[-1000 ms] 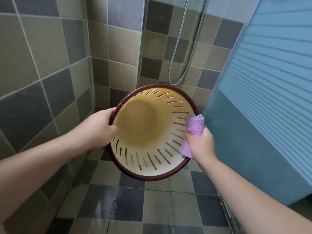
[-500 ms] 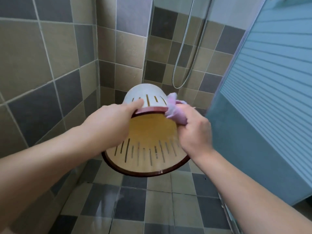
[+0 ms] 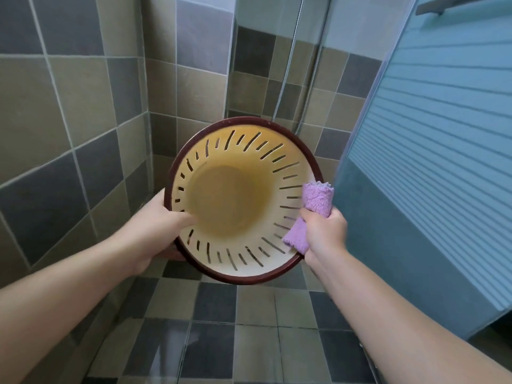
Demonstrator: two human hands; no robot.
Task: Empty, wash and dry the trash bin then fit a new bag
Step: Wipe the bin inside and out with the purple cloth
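Overhead, a shower hose [image 3: 288, 65] hangs behind the bin [image 3: 243, 200]; left hand [image 3: 155, 217] grips its rim, right hand [image 3: 324, 231] a cloth [image 3: 315, 200].

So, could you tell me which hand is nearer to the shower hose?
Right. The right hand, gripping the purple cloth, is below the shower hose; the left hand holds the bin farther left.

I count one round cream plastic trash bin [image 3: 232, 206] with slotted walls and a dark red rim, one fluffy lilac cloth [image 3: 310, 217], two bare hands: left hand [image 3: 155, 220], right hand [image 3: 325, 234]. One metal shower hose [image 3: 288, 65] beyond them.
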